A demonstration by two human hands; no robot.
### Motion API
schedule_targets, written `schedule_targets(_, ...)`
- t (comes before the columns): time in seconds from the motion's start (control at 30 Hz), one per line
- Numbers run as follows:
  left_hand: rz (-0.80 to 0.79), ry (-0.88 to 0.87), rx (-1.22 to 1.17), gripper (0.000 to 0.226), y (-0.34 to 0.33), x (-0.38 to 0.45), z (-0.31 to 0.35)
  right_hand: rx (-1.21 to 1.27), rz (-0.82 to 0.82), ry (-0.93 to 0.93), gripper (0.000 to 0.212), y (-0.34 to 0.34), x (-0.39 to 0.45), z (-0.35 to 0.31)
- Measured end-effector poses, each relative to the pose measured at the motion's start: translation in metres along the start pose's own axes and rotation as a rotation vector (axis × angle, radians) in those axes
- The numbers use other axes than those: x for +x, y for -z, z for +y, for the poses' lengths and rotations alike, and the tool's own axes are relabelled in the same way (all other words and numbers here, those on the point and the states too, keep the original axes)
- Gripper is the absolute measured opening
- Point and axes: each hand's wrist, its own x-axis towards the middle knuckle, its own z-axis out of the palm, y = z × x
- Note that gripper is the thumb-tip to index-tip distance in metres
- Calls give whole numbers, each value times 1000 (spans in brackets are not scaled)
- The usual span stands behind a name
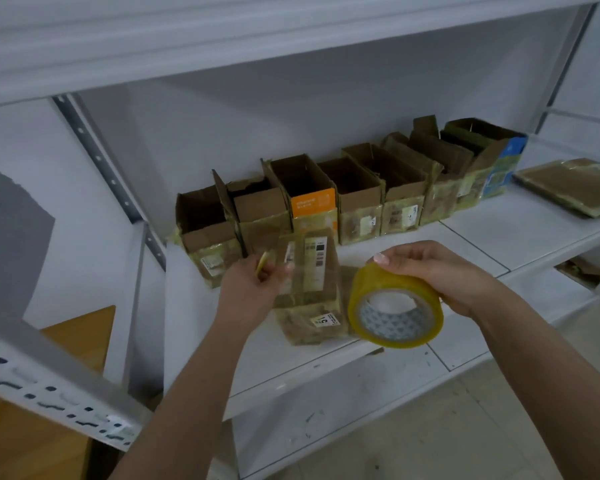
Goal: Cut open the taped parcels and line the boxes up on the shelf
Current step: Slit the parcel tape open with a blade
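Reaching in from the lower edge of the view, your two bare forearms converge over the front of the white shelf [475,237]. Your right hand [440,275] curls over the top of a roll of yellowish packing tape [395,306], thumb and fingers wrapped round its rim, the roll tilted so its core faces you. Your left hand [253,285] pinches a small flat yellow object [262,263] between thumb and fingers; what it is cannot be told. Between your hands, near the shelf's front edge, a taped parcel [310,289] stands upright with labels on its face, and your left fingertips are just beside it or touching it. Behind it, along the back of the shelf, a row of opened boxes [354,192] stands side by side, flaps up. A flattened cardboard piece [568,185] lies toward the shelf's right end.
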Motion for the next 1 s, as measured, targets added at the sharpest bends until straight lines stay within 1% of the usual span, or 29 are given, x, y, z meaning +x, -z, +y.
schedule_targets(0.1,69,40,0,34,15,-1,-26,-109,-3,-35,56,1,2,3)
schedule_targets(0.17,93,50,18,36,17,-5,-39,-300,37,-56,44,-4,6,5)
schedule_targets(0.2,101,57,24,36,16,-7,-45,-405,71,-59,42,-7,10,6)
schedule_targets(0.3,125,87,16,38,10,-12,-59,-586,123,-66,46,-18,18,3)
schedule_targets(0.4,126,101,19,41,6,-11,-68,-721,142,-84,44,-21,25,2)
schedule_targets(0.6,138,123,-4,42,-4,-3,-84,-718,129,-104,41,-24,37,10)
schedule_targets(0.7,97,173,-46,40,-15,-5,-92,-734,112,-142,42,-27,43,25)
schedule_targets(0.8,43,273,-234,41,-34,-12,-97,-746,85,-203,45,-28,46,47)
schedule_targets(0.87,26,311,-331,41,-48,-16,-98,-709,87,-236,48,-27,47,60)
schedule_targets(1.0,-28,468,-516,43,-67,-21,-96,-700,100,-240,46,-32,52,73)
